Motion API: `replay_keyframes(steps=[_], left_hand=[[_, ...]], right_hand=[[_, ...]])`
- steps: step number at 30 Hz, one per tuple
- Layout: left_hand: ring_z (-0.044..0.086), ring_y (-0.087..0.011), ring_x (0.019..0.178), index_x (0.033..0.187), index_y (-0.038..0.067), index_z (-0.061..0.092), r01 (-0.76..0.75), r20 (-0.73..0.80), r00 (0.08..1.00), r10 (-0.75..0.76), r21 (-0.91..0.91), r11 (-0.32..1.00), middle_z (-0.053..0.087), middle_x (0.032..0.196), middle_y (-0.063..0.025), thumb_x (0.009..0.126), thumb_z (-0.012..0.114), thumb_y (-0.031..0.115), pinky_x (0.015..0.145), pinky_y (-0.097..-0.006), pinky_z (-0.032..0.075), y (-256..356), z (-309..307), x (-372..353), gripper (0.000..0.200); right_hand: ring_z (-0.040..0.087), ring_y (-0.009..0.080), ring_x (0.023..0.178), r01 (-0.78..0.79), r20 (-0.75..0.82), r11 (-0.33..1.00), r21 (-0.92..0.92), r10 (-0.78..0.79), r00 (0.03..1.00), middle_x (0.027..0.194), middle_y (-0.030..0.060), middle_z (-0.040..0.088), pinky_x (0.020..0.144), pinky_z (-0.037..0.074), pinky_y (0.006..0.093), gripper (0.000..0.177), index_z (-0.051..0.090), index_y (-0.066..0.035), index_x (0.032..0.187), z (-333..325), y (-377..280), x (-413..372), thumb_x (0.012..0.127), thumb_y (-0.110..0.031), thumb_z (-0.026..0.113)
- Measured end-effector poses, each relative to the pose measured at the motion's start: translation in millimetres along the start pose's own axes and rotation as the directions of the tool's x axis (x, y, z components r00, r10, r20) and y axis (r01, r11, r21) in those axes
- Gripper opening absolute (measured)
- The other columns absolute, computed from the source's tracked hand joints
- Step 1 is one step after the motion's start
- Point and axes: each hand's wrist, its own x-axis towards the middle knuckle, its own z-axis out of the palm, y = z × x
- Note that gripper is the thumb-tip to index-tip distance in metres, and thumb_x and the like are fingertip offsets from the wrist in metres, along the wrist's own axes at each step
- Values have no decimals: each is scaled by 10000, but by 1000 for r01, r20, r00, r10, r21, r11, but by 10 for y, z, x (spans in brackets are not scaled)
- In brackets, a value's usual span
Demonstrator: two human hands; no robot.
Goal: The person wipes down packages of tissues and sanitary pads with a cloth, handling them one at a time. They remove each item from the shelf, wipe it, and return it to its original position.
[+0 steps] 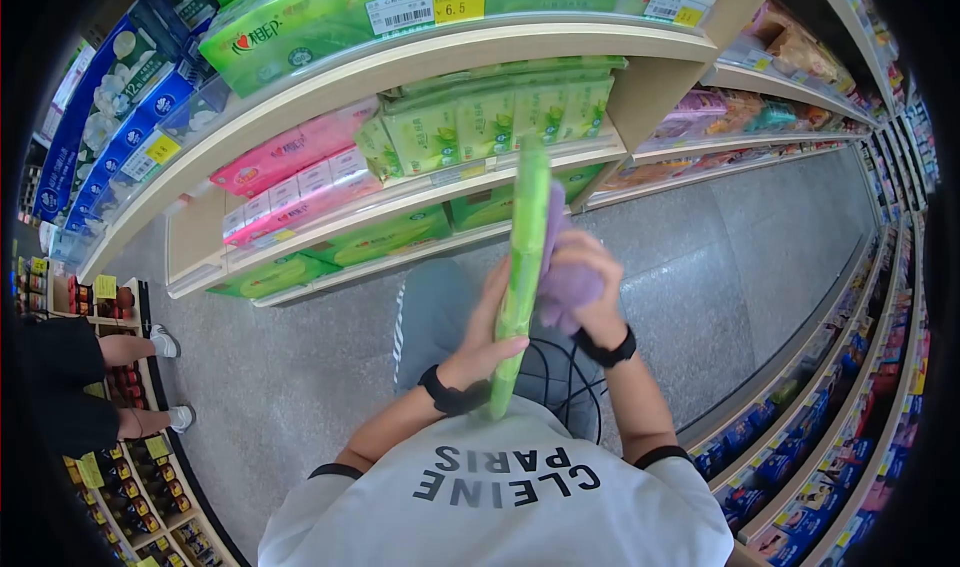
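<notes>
My left hand [485, 335] grips a long, flat green tissue pack [525, 252] near its lower end, with the thumb across its edge. The pack stands nearly upright in front of my chest, its narrow side facing me. On its right side, my right hand [592, 267] is closed around a purple cloth [568, 292], which is bunched up close against the pack and slightly blurred. Behind the top of the pack, a row of similar green tissue packs [490, 122] stands on the shelf.
Pink tissue packs [300, 182] lie left of the green row. Large green packs [390, 235] fill the bottom shelf, and an upper shelf edge [440, 47] juts out above. Another person's legs [130, 387] are at the left. Stocked shelves [830, 437] line the right side.
</notes>
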Motion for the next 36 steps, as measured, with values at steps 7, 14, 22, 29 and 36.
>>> replay_keyframes(steps=[7,14,22,29,36], left_hand=[[335,-251,1322,1447,13,248,150,75,987,-139,-166,975,362,1420,-135,757,662,425,1091,-361,245,-149,102,-229,904],[599,-217,988,1268,-5,474,-47,-226,967,-119,-616,786,588,1145,-138,846,546,354,851,-344,496,-155,-335,-23,559],[536,-329,1138,1377,-14,353,-96,-127,992,8,-709,698,480,1315,-218,763,589,514,951,-455,455,234,-406,-39,843],[535,-231,1134,1382,-26,346,81,-160,977,-140,-328,941,501,1308,-156,898,521,160,966,-333,432,171,-388,-83,548],[501,-208,1182,1459,60,178,101,-127,986,-107,-51,994,481,1321,-157,891,573,65,985,-354,425,330,-250,194,691]], right_hand=[[582,231,1046,0,-258,997,79,21,966,1049,145,632,953,421,339,325,624,43,964,41,-209,627,648,37,551],[637,313,947,-8,230,1000,0,7,973,1060,146,619,832,506,360,298,683,-47,922,445,-332,-529,641,-108,764],[619,313,965,-178,174,977,-115,197,965,1046,162,625,863,487,356,251,671,-13,914,140,48,-1027,665,-49,674],[580,191,1010,-353,-76,839,414,418,905,1074,113,626,906,433,295,184,605,26,944,1,42,-579,763,-7,598],[580,256,1080,-212,-122,949,235,245,962,1130,174,620,939,438,351,271,620,19,957,-47,-83,-330,694,-28,665]])
